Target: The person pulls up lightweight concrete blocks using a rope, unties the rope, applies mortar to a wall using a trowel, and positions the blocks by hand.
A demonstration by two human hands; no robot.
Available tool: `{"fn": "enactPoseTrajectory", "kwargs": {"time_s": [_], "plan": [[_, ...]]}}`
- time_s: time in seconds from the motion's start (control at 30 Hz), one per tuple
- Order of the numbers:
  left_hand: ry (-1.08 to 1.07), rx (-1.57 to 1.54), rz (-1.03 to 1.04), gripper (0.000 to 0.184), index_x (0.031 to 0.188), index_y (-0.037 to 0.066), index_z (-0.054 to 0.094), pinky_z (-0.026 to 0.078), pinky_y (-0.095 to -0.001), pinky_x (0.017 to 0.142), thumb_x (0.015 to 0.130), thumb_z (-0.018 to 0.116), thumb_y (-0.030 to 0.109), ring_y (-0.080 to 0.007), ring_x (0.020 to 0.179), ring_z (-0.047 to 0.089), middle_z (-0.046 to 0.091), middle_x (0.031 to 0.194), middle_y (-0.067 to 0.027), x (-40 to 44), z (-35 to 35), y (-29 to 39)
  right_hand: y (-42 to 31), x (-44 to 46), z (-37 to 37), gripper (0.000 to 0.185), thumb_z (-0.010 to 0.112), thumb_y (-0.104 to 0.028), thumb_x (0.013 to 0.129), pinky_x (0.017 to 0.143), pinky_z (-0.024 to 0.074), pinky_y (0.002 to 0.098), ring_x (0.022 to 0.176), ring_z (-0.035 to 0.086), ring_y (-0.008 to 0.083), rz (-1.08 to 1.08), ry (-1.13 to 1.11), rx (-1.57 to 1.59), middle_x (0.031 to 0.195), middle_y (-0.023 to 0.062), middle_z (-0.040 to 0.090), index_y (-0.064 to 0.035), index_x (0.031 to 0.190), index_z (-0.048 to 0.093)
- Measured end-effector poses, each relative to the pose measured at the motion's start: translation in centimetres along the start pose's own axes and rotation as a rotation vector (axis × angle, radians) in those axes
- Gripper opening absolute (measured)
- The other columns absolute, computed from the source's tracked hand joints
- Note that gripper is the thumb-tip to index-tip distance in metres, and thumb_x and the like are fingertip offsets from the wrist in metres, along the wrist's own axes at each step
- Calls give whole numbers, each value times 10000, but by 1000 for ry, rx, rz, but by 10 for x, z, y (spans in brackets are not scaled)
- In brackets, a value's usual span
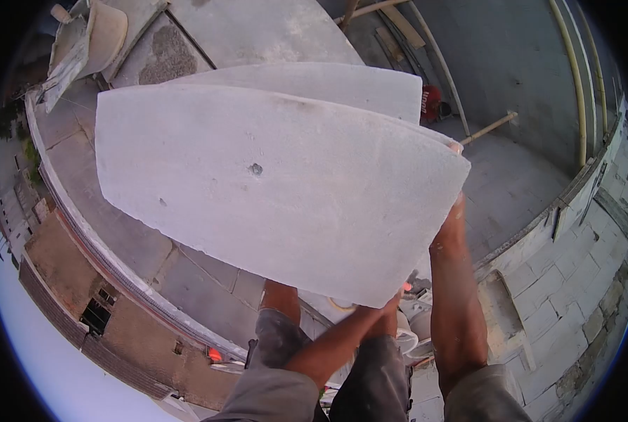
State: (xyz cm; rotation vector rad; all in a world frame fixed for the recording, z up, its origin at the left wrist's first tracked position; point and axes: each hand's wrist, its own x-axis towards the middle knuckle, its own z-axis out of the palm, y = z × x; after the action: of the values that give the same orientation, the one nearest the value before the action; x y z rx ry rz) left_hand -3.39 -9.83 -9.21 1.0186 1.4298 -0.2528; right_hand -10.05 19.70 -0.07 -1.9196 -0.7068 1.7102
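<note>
A large pale block [279,190], which looks like aerated concrete, fills the middle of the view, its broad face toward me and a small pit in it. My right hand [457,158] grips its right end; the fingertips show at the upper corner and the rest is mostly hidden. At the lower right corner, my left hand [392,301] is closed on the bottom edge, its fingers largely behind the block. A second pale block [384,90] shows behind the upper edge; whether the two touch I cannot tell.
Poles [577,84] stand along a grey wall [510,63] at the right. A red container [430,102] sits behind the blocks. At upper left is a beige tub [106,35]. A white bucket [405,337] is near my legs. A low ledge [82,211] curves along the left.
</note>
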Motion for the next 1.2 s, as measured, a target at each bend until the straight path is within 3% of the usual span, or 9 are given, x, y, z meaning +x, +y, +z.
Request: {"fn": "enactPoseTrajectory", "kwargs": {"time_s": [0.1, 0.2, 0.23, 0.4, 0.53, 0.67, 1.0, 1.07, 1.2], "plan": [[241, -11, 140, 456, 1106, 12, 590, 483, -474, 838, 826, 575, 372, -371, 976, 615, 643, 1042, -188, -55, 13, 25, 2, 9, -11, 829, 370, -676, 873, 898, 444, 421, 1100, 551, 318, -28, -11, -42, 1221, 287, 498, 14, 1330, 411], [-71, -128, -99, 431, 1142, 166, 586, 506, -477, 727, 821, 526, 446, -288, 821, 670, 685, 893, -142, -59, -28, 19, -2, 13, -1, 864, 364, -699, 859, 917, 428, 433, 1104, 552, 335, 27, -24, -51, 1210, 293, 512, 21, 1333, 417], [19, -109, -58, 300, 941, 127, 675, 510, -486, 684, 833, 535, 370, -312, 842, 655, 679, 904, -138, -51, -32, -3, -2, 20, 1, 887, 365, -712, 849, 927, 420, 433, 1112, 547, 343, 45, -10, -66, 1222, 297, 507, 26, 1339, 416], [-629, 60, -355, 368, 1098, 54, 654, 498, -434, 812, 836, 530, 281, -309, 1071, 608, 618, 1179, -154, -70, -35, -88, 19, 54, -6, 985, 388, -771, 797, 949, 401, 420, 1138, 532, 360, 80, 23, -103, 1248, 301, 504, 54, 1333, 430], [-840, 486, -50, 371, 1100, 73, 642, 509, -426, 774, 868, 496, 322, -312, 987, 640, 663, 1070, -143, -112, 36, -107, 6, 79, -1, 1041, 380, -816, 765, 922, 399, 461, 1093, 540, 359, -5, -6, -155, 1176, 286, 551, 92, 1262, 493], [-633, 445, -13, 366, 1099, 89, 648, 506, -422, 786, 860, 500, 324, -296, 1006, 632, 657, 1090, -130, -76, 10, -113, -26, 89, 9, 485, 467, -356, 940, 679, 519, 382, 850, 623, 244, 69, 36, -239, 1053, 184, 614, 8, 1259, 512], [-323, 444, 52, 358, 1095, 130, 663, 497, -413, 815, 840, 510, 329, -256, 1053, 611, 642, 1139, -97, 4, -99, -104, -41, 80, 5, 676, 418, -511, 936, 789, 488, 403, 943, 612, 267, 59, 14, -324, 1086, 202, 606, 89, 1237, 500], [-345, 466, 91, 357, 1094, 138, 666, 496, -411, 821, 836, 512, 330, -248, 1062, 607, 639, 1149, -91, -10, -83, -111, -45, 71, 10, 762, 414, -568, 920, 879, 453, 419, 1034, 587, 291, -28, 41, -220, 1128, 230, 591, 120, 1240, 485], [-530, 491, 146, 355, 1093, 155, 672, 493, -407, 832, 828, 516, 332, -232, 1081, 598, 633, 1169, -78, -84, -18, -128, -37, 66, 14, 791, 414, -640, 884, 950, 388, 387, 1067, 546, 312, -67, 174, -549, 1065, 270, 604, 106, 1038, 627]]}}
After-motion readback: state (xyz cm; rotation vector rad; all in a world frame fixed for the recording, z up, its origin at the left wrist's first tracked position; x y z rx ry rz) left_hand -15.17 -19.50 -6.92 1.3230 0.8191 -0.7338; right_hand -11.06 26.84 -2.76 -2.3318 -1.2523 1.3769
